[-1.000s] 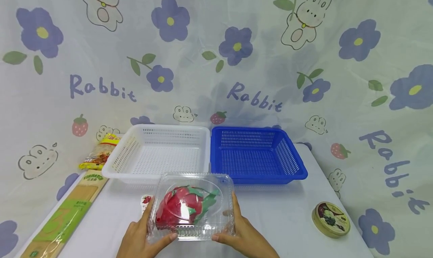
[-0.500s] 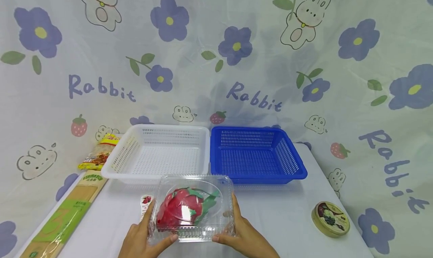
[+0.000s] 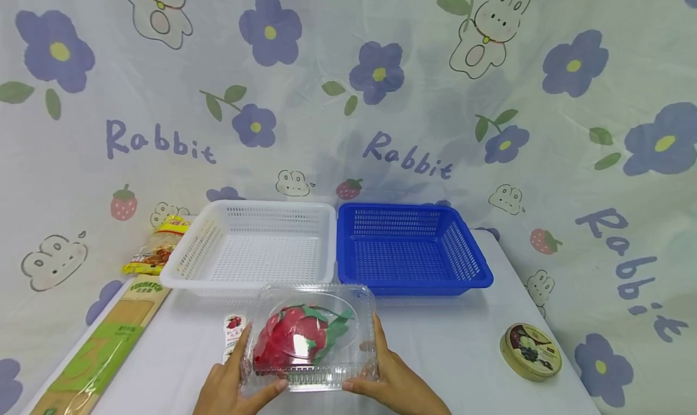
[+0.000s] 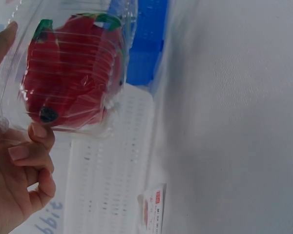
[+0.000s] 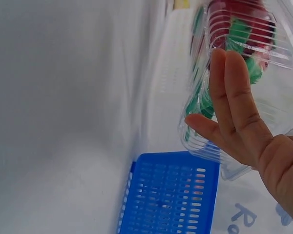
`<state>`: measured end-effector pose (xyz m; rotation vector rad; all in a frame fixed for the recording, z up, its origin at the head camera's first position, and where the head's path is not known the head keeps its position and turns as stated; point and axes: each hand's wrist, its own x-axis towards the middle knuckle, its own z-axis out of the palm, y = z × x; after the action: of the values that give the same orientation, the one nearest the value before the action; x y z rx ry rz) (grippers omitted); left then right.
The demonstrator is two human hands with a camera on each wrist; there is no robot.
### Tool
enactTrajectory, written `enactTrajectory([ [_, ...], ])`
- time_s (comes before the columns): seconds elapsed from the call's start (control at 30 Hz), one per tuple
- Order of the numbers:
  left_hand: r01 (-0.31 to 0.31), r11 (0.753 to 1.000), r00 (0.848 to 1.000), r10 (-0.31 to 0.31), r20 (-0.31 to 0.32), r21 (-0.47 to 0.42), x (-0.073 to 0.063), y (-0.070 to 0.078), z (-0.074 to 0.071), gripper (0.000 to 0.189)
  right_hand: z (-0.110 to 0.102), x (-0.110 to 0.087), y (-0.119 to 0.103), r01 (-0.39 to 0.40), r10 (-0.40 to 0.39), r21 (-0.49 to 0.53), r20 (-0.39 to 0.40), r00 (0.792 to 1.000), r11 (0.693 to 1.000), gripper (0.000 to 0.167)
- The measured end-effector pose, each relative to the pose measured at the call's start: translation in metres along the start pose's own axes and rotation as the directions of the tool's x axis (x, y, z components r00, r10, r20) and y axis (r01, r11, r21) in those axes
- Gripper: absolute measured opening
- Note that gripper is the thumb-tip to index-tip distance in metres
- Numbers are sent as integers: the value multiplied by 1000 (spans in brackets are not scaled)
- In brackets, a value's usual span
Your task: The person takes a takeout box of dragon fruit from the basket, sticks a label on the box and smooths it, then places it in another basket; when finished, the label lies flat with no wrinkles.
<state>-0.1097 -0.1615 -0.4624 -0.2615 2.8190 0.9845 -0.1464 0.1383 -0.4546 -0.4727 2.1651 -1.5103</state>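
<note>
Both hands hold up a clear plastic clamshell box [image 3: 356,357] at the front middle in the head view. Inside it lies a red dragon fruit [image 3: 294,336] with green scales. The left hand [image 3: 231,379] grips the box's left side, thumb on the front edge. On the opposite side the right hand [image 3: 397,375] grips it, thumb also at the front. In the left wrist view, curled fingers [image 4: 41,134] meet the box below the fruit's dark end. Extended fingers of the right hand [image 5: 246,114] lie against the box in the right wrist view.
Behind the box stand a white basket [image 3: 185,261] and a blue basket [image 3: 414,291], side by side. At left lie a yellow-ended food bag [image 3: 158,248] and a long noodle pack [image 3: 103,348]. A small printed packet [image 3: 233,330] is near the left hand; a round tin [image 3: 530,351] sits right.
The clamshell box and both hands sit slightly lower in the head view. The whole scene has drifted a little left. The grip on the box looks the same.
</note>
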Motion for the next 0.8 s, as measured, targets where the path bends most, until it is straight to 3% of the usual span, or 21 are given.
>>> enactTrajectory([
  [0.3, -24, 999, 1000, 25, 15, -32, -2, -2, 4, 112, -2, -4, 5, -9, 9, -48, 11, 1000, 999, 121],
  [0.5, -49, 998, 999, 49, 5, -32, -1, -4, 6, 111, -1, -5, 6, 1, -1, -21, 23, 1000, 1000, 120],
  [0.8, -40, 998, 999, 41, 24, -43, 3, -7, 9, 112, -3, -3, 8, 4, -2, -57, 29, 1000, 998, 119],
])
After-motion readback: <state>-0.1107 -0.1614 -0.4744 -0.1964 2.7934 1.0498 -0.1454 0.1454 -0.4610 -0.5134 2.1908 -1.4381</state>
